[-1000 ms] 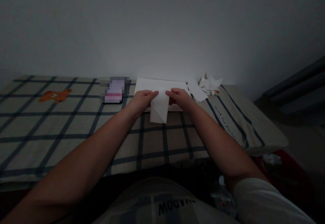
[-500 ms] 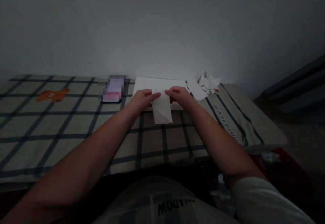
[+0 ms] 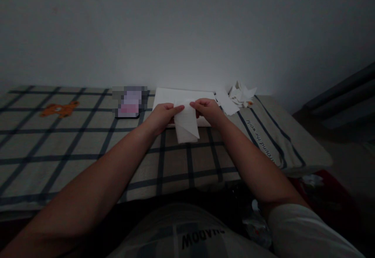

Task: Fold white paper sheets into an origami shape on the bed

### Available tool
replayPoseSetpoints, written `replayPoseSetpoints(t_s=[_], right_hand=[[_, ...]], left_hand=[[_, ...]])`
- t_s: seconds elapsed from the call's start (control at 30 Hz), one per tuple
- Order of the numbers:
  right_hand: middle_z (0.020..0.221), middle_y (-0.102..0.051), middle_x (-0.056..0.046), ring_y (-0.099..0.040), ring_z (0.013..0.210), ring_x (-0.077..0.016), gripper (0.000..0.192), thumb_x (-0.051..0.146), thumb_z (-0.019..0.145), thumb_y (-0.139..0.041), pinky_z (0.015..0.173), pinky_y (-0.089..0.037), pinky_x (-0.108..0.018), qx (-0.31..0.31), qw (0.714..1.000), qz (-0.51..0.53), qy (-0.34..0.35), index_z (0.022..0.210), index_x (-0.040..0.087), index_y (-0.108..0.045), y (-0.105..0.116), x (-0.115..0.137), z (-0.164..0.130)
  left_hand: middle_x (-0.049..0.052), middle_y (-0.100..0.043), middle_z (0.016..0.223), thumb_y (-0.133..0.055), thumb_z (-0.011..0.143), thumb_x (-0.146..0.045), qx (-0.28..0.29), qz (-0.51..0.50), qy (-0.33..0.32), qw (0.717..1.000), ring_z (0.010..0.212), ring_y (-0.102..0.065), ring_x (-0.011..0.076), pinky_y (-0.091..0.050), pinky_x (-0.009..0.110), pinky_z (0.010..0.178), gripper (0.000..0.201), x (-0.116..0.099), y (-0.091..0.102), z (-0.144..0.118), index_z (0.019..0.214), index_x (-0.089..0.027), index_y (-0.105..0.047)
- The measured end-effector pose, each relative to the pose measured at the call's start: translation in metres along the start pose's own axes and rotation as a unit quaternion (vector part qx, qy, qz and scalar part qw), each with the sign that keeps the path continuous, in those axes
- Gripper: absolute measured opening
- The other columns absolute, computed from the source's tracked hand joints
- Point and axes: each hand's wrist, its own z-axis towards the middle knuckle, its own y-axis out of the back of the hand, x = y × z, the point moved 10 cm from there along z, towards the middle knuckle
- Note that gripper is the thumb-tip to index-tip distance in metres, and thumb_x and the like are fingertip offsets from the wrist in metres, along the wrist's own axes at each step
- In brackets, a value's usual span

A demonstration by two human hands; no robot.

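wall [image 3: 187, 31], grey and dim, fills the upper part of our view. below it runs our tabletop [image 3: 84, 143], spread with a pale cloth [image 3: 143, 172] crossed by dark stripes. low at the right, past the cloth's near edge, we see something red [image 3: 336, 197], too dark to name. a flat white pad [image 3: 165, 95] lies near the wall, straight ahead of us. by its front part our left hand [image 3: 164, 116] and right hand [image 3: 208, 111] face each other. left of the pad lies a phone [image 3: 130, 104], its screen blurred, and farther left an orange bear-like shape [image 3: 60, 109] shows on the cloth. right of the pad sits crumpled white paper [image 3: 241, 93]. between our hands we hold folded paper [image 3: 186, 123]; its lower end, crossed by a slanting fold, reaches past the pad's near edge. a flat paper strip [image 3: 227, 104] lies between pad and crumpled white paper. our fingers are pinched on the folded paper's upper part, thumbs on top, one hand at each side.
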Motion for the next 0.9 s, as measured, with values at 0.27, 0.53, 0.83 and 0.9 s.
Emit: replayPoseSetpoints(t_s=[0.27,0.53,0.83,0.9], right_hand=[[0.058,-0.058,0.001,-0.052,0.055,-0.0111,0.036,0.051,0.082,-0.065,0.058,-0.042,-0.027,0.003,1.000,-0.021,0.009,0.068,0.017,-0.063,0.000,0.003,0.001],[0.056,-0.057,0.001,-0.050,0.053,-0.0109,0.035,0.046,0.084,-0.064,0.057,-0.041,-0.027,0.003,0.999,-0.047,0.012,0.063,0.018,-0.060,0.000,0.006,0.000],[0.056,-0.057,0.001,-0.050,0.053,-0.0109,0.033,0.046,0.082,-0.065,0.056,-0.041,-0.027,-0.006,0.999,-0.032,-0.001,0.064,0.019,-0.059,0.001,0.003,0.000],[0.056,-0.057,0.001,-0.050,0.053,-0.0109,0.034,0.047,0.082,-0.065,0.055,-0.041,-0.027,-0.004,1.000,-0.031,-0.004,0.064,0.019,-0.059,0.001,0.001,0.001]], left_hand=[[0.002,-0.066,0.066,-0.079,0.069,-0.038,-0.013,0.014,-0.003,1.000,0.056,-0.059,0.0124,-0.048,0.025,0.055,0.028,0.001,0.002,0.001,0.066,-0.017,-0.061],[0.002,-0.067,0.070,-0.080,0.068,-0.041,-0.006,0.009,-0.017,1.000,0.062,-0.061,0.0134,-0.050,0.025,0.058,0.030,-0.001,0.001,0.001,0.070,-0.016,-0.063],[0.000,-0.064,0.071,-0.078,0.070,-0.043,-0.012,-0.015,-0.054,0.998,0.062,-0.058,0.0110,-0.051,0.024,0.064,0.031,-0.010,0.004,0.001,0.069,-0.016,-0.063],[0.000,-0.064,0.070,-0.079,0.068,-0.042,-0.017,-0.015,-0.055,0.998,0.062,-0.058,0.0109,-0.051,0.025,0.065,0.031,-0.010,0.005,0.002,0.068,-0.016,-0.063]])
